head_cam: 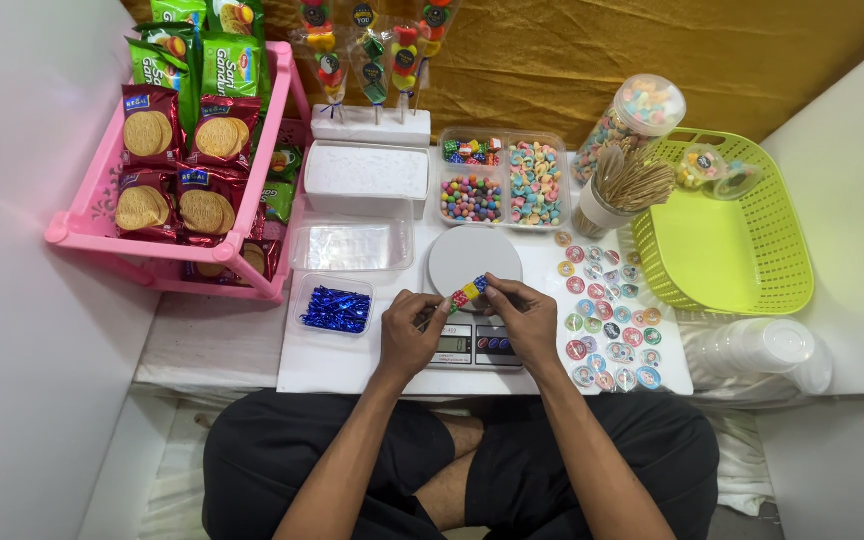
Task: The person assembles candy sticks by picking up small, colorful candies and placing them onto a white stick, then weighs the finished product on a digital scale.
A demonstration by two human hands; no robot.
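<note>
My left hand [410,332] and my right hand [524,318] meet over a small kitchen scale [472,262] with a round white plate. Between their fingertips they pinch a short row of small coloured candies [469,291], red, yellow and blue, that look threaded on a thin stick. The stick itself is barely visible. Both hands hover just above the scale's display end, close to my crossed legs.
A pink rack [102,210] of biscuit packs stands left. A tray of blue foil twists [336,309], a clear wrapper box [352,246], a divided candy tray [504,180], wooden skewers [624,185], round stickers [607,310], a green basket [722,230] and stacked cups [767,348] surround the scale.
</note>
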